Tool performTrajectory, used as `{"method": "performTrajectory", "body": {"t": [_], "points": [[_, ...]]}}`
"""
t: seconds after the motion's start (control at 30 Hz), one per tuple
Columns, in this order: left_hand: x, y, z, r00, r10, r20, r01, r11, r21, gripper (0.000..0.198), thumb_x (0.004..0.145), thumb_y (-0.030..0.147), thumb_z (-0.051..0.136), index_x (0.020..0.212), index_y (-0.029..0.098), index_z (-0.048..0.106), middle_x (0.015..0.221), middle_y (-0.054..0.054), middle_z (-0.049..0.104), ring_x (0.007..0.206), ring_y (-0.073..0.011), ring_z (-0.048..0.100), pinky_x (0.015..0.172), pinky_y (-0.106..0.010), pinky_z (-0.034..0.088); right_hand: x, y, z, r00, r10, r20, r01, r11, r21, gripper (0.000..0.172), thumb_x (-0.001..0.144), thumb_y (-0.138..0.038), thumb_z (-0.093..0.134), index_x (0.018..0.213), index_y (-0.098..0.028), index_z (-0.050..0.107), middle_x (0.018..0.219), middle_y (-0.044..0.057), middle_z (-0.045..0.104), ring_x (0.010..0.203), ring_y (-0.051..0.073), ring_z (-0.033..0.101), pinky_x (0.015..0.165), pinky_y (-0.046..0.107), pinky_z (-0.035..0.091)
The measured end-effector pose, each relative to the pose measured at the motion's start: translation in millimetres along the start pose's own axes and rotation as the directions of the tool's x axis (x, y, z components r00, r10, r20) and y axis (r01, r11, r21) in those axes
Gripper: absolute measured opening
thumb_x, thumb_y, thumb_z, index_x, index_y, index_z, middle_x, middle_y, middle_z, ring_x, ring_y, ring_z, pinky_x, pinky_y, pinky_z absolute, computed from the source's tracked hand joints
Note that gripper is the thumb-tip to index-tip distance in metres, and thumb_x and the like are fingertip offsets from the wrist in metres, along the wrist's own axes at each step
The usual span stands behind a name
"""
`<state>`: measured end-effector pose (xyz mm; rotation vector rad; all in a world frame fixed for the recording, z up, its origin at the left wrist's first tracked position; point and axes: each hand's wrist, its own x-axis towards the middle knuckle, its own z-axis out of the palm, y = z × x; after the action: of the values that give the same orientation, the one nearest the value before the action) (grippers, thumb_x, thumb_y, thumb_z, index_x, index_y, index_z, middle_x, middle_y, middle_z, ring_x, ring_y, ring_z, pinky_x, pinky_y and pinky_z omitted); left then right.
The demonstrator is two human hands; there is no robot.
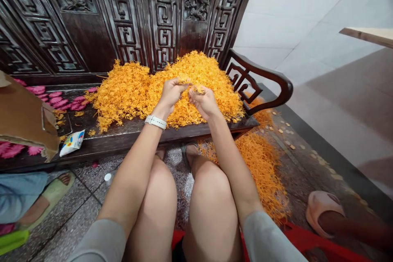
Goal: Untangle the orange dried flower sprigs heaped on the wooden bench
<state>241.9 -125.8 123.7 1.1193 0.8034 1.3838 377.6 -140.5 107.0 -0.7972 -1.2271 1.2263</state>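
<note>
Head view finds both our arms stretched forward and a little downward over our knees, converging until the hands nearly meet. Our left hand [172,94] comes in from its side with the wrist slightly bent, the back of the hand toward us and the thumb laid along toward the other hand; a pale watch [155,121] circles its wrist. Our right hand [203,100] mirrors it just beside, a touch lower, with the forearm slanting inward and the fingers curled. Both grips are narrow: thumb and fingertips pinch at small orange bits [199,89], though we cannot tell whether the two hands share one piece or hold one each.

Directly beneath and beyond both hands spreads the orange heap [196,65], lying on the dark bench [132,133] and reaching out to either side of them. To the right of our right hand curves the bench's armrest [276,84], and below that hand, on the floor, lies a mass of orange strands [260,168]. Well to the left of our left hand we see pink pieces [55,100], a white packet [72,143] and a cardboard box [21,114].
</note>
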Motion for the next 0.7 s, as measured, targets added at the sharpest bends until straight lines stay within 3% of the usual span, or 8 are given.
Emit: {"method": "performTrajectory", "body": {"t": [0.1,0.17,0.23,0.3,0.33,0.47,0.57,0.7], "points": [[10.0,-1.5,-5.9,0.99,-0.052,-0.132,0.042,0.996,-0.074,0.012,0.084,0.01,0.071,0.076,0.017,0.067,0.07,-0.002,0.062,0.051,-0.008,0.038,0.047,-0.025,0.027,-9.2,-12.5,9.2,0.991,-0.088,0.102,0.1,0.987,-0.123,0.038,0.072,-0.044,0.093,0.076,-0.019,0.065,0.069,-0.002,0.059,0.061,0.009,0.051,0.059,0.026,0.042],[20.1,-4.2,-18.0,0.966,-0.098,-0.239,0.063,0.987,-0.15,0.013,0.09,0.022,0.073,0.081,0.02,0.064,0.061,0.003,0.05,0.047,-0.0078,0.032,0.046,-0.026,0.026,-22.9,-34.2,19.6,0.923,-0.024,0.384,0.113,0.971,-0.21,0.036,0.075,-0.048,0.091,0.077,-0.019,0.069,0.069,0.0,0.064,0.061,0.01,0.054,0.059,0.027,0.045],[28.6,-8.4,-34.4,0.935,-0.143,-0.326,0.078,0.976,-0.205,0.018,0.094,0.037,0.073,0.088,0.022,0.064,0.055,0.007,0.035,0.044,-0.0081,0.025,0.046,-0.026,0.025,-38.3,-60.6,26.0,0.682,0.181,0.709,0.064,0.95,-0.305,0.036,0.076,-0.051,0.09,0.078,-0.019,0.074,0.073,0.003,0.07,0.065,0.014,0.062,0.063,0.03,0.052],[32.9,-13.5,-49.4,0.905,-0.174,-0.388,0.083,0.968,-0.238,0.016,0.097,0.039,0.07,0.095,0.023,0.068,0.054,0.009,0.028,0.044,-0.0085,0.022,0.047,-0.027,0.026,-47.5,-79.3,23.5,0.48,0.319,0.817,0.032,0.924,-0.38,0.039,0.067,-0.05,0.097,0.076,-0.018,0.076,0.071,0.006,0.07,0.068,0.017,0.067,0.064,0.032,0.054],[33.4,-15.9,-54.7,0.893,-0.174,-0.415,0.076,0.967,-0.243,0.013,0.099,0.036,0.068,0.099,0.023,0.07,0.055,0.009,0.03,0.044,-0.0086,0.024,0.048,-0.026,0.027,-47.9,-82.2,19.0,0.501,0.319,0.805,0.014,0.927,-0.376,0.045,0.059,-0.053,0.099,0.074,-0.019,0.075,0.068,0.006,0.067,0.067,0.017,0.066,0.061,0.031,0.053],[29.0,-18.7,-59.7,0.867,-0.094,-0.489,0.008,0.984,-0.175,0.012,0.096,0.021,0.068,0.107,0.02,0.074,0.067,0.003,0.054,0.056,-0.0087,0.048,0.055,-0.024,0.038,-22.5,-51.8,-3.9,0.972,0.0,0.235,0.028,0.993,-0.114,0.064,0.072,-0.086,0.071,0.085,-0.023,0.069,0.067,0.0,0.057,0.056,0.009,0.048,0.051,0.026,0.039],[23.8,-13.4,-55.6,0.898,-0.021,-0.439,-0.017,0.996,-0.082,0.015,0.097,0.021,0.067,0.11,0.021,0.075,0.084,-0.004,0.07,0.07,-0.0113,0.06,0.064,-0.024,0.045,1.9,-18.1,-12.1,0.987,-0.032,-0.159,0.028,0.999,-0.025,0.052,0.088,-0.074,0.063,0.104,-0.025,0.065,0.073,-0.003,0.054,0.05,0.006,0.034,0.045,0.024,0.028],[19.2,-9.6,-49.5,0.949,0.135,-0.285,-0.116,0.99,0.082,0.021,0.098,0.018,0.067,0.116,0.025,0.077,0.1,-0.008,0.078,0.09,-0.0156,0.069,0.078,-0.026,0.051,10.0,2.1,-6.9,0.979,-0.044,-0.2,0.013,0.989,-0.151,0.047,0.088,-0.061,0.074,0.116,-0.027,0.058,0.078,-0.003,0.056,0.051,0.007,0.037,0.045,0.025,0.029]]}}
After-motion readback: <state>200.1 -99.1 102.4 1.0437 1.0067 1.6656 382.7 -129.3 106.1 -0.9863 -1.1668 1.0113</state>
